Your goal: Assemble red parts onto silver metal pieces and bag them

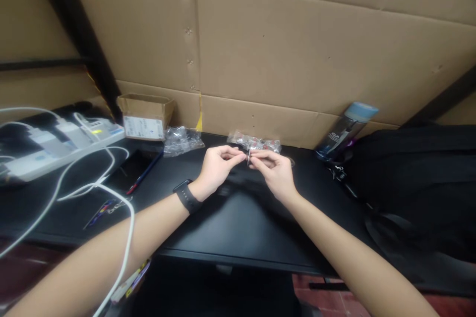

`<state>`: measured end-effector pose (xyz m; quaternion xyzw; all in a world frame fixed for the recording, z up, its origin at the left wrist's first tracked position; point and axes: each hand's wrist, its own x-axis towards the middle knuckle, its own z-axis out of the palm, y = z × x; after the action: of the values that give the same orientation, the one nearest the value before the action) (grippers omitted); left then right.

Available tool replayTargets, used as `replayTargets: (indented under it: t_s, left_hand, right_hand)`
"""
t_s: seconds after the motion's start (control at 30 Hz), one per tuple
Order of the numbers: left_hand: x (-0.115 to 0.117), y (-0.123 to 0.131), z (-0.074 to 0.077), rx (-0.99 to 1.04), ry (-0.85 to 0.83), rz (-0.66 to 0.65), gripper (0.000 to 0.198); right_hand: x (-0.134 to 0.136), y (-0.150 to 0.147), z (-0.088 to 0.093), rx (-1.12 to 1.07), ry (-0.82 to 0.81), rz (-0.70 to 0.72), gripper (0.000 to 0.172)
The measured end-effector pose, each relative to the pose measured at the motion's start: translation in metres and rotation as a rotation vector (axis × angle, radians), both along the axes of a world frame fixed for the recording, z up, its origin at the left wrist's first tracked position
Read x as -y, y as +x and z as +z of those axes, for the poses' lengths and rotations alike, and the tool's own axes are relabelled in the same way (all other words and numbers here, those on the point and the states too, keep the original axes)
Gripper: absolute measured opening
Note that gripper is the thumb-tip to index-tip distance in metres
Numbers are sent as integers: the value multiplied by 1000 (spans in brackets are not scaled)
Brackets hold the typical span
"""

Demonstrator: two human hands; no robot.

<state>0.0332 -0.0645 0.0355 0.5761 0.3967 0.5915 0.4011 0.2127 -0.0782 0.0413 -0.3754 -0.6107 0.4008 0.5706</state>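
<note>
Over the black table (pixel 238 228), my left hand (pixel 219 166) and my right hand (pixel 273 171) meet, fingertips pinched close together. Between them is a small, thin, shiny piece (pixel 249 157), too small to name. Both hands seem to grip it, the left from one side and the right from the other. Fingers cover most of it. Just behind the hands lie clear plastic packets (pixel 256 141) with reddish bits inside. A dark watch (pixel 187 197) is on my left wrist.
Left stand a power strip (pixel 74 151) with white cables, an open cardboard box (pixel 145 116), crumpled clear plastic (pixel 182 141), a dark tablet (pixel 136 171) and a keychain (pixel 106 210). Right are a bottle (pixel 345 131) and a black bag (pixel 416 193). A cardboard wall (pixel 297 49) closes the back.
</note>
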Motion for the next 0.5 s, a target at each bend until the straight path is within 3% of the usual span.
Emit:
replayTargets:
  t_s: [0.23, 0.5]
  left_hand:
    - [-2, 0, -3, -38, 3, 8, 18]
    - [-6, -3, -6, -101, 18, 42, 22]
  right_hand:
    - [0, -2, -4, -273, -292, 107, 37]
    - [-3, -1, -6, -268, -326, 158, 45]
